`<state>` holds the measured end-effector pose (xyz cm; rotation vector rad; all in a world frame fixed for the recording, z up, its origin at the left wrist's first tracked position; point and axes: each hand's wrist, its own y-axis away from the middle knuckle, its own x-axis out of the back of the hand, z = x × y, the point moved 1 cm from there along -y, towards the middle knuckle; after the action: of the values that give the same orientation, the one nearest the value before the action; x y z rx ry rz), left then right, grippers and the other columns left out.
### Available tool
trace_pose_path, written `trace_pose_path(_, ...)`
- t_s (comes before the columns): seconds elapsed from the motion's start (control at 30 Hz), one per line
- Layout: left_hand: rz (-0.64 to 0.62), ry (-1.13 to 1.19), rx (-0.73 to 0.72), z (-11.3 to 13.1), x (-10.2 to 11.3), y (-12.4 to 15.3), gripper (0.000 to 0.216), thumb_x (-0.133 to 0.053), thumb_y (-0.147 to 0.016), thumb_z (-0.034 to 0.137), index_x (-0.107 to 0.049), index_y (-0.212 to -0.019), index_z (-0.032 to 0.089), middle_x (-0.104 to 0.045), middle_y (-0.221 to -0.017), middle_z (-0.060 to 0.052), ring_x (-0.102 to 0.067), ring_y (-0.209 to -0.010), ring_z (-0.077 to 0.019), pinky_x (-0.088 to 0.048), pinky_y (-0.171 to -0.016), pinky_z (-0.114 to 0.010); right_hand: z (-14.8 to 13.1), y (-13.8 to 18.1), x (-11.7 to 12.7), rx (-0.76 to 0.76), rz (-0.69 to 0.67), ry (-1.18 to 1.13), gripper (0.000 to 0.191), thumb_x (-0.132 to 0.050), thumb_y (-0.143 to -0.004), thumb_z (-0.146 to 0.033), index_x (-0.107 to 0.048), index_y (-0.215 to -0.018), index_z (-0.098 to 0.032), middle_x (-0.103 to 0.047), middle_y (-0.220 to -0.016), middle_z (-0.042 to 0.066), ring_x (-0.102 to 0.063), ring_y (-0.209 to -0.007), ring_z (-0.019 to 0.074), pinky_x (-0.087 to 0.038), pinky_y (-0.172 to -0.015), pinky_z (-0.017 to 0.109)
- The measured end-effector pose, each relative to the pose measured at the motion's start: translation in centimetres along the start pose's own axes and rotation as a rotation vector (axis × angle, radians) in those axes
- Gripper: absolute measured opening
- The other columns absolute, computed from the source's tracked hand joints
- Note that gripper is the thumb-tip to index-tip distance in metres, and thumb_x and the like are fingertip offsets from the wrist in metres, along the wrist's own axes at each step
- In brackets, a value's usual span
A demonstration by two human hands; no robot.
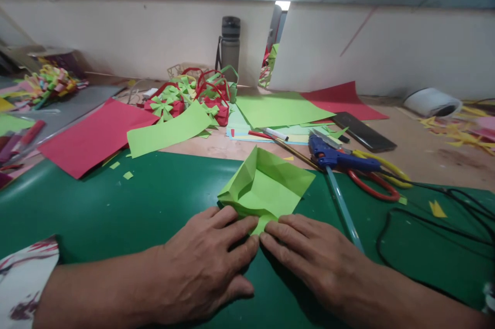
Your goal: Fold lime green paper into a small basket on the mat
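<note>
A partly folded light green paper (266, 184) lies on the dark green mat (116, 210). Its far flaps stand up a little. My left hand (204, 262) lies flat, fingers stretched out, pressing the paper's near left edge. My right hand (313, 257) lies flat too, its fingertips on the paper's near corner. The fingertips of both hands almost meet there. Neither hand grips anything.
A blue glue gun (336, 156), red-and-yellow scissors (377, 179) and a black cord (433, 220) lie to the right. A phone (363, 132), pens, red and green sheets (93, 135), finished paper baskets (193, 97) and a grey bottle (231, 43) sit further back.
</note>
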<state>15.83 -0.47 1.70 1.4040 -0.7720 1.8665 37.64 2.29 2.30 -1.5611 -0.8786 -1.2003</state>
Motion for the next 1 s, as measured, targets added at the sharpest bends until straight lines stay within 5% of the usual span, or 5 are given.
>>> trace_pose_path(0.47,-0.006,-0.041,-0.029,-0.4,-0.4,0.2,0.036,-0.035,-0.097,0.043,-0.05,-0.118,0.017,-0.049,-0.133,-0.009,-0.047,-0.104,-0.0283,-0.039,-0.087,-0.046,1.1,0.7,0.3,-0.016,-0.1,0.045,0.022,-0.051,-0.085,-0.019,-0.058,-0.105,-0.015,-0.062,-0.095,0.008,-0.05,-0.082,0.0219,-0.037,-0.073,0.039)
trace_pose_path(0.7,-0.012,-0.025,-0.029,-0.4,-0.1,0.1,0.036,-0.032,-0.098,0.043,-0.05,-0.116,0.018,-0.046,-0.134,-0.009,-0.047,-0.105,-0.0288,-0.04,-0.086,-0.046,1.5,1.3,0.9,-0.037,-0.132,-0.012,0.023,-0.045,-0.087,-0.016,-0.06,-0.105,-0.017,-0.062,-0.095,0.009,-0.052,-0.082,0.0216,-0.035,-0.073,0.039)
trace_pose_path(0.87,-0.03,-0.01,-0.022,-0.2,0.1,0.0,0.035,-0.035,-0.097,0.044,-0.05,-0.114,0.018,-0.049,-0.129,-0.009,-0.048,-0.099,-0.0277,-0.042,-0.084,-0.046,1.1,0.0,1.6,-0.374,-0.048,-0.199,0.027,-0.036,-0.091,-0.011,-0.062,-0.093,-0.019,-0.062,-0.086,0.006,-0.053,-0.075,0.0157,-0.036,-0.067,0.028)
trace_pose_path(1.0,-0.021,-0.02,-0.031,-0.2,0.0,0.0,0.033,-0.04,-0.095,0.043,-0.05,-0.113,0.017,-0.05,-0.124,-0.011,-0.047,-0.097,-0.0275,-0.042,-0.083,-0.045,0.8,-2.8,1.9,-0.661,-0.193,-0.386,0.016,-0.05,-0.087,-0.022,-0.06,-0.075,-0.019,-0.058,-0.064,0.0,-0.047,-0.058,0.0113,-0.031,-0.055,0.023)
